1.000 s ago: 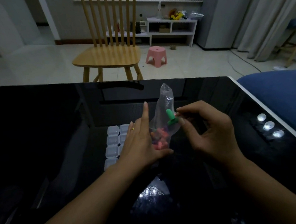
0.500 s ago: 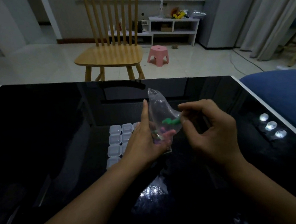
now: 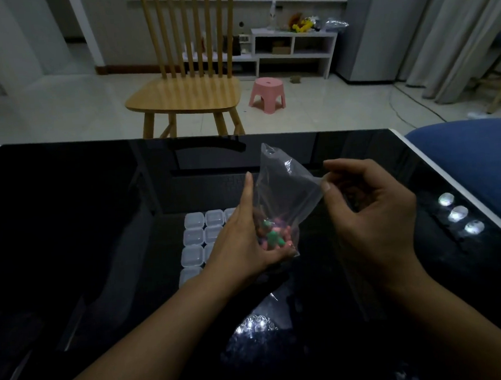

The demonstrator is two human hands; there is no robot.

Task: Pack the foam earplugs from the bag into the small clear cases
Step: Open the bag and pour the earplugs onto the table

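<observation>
Retrieval step: the left hand (image 3: 241, 244) cups the clear bag (image 3: 285, 196) of foam earplugs (image 3: 273, 237); the right hand (image 3: 369, 211) pinches its edge above the clear cases (image 3: 194, 236) mid-table. Next, reach inside.

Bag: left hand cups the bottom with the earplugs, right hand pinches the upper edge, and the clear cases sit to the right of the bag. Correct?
Not quite. In the head view the clear cases sit to the left of the bag, partly behind the left hand. The rest holds: that hand cups the bottom with the earplugs, and the right hand pinches the upper edge.
</observation>
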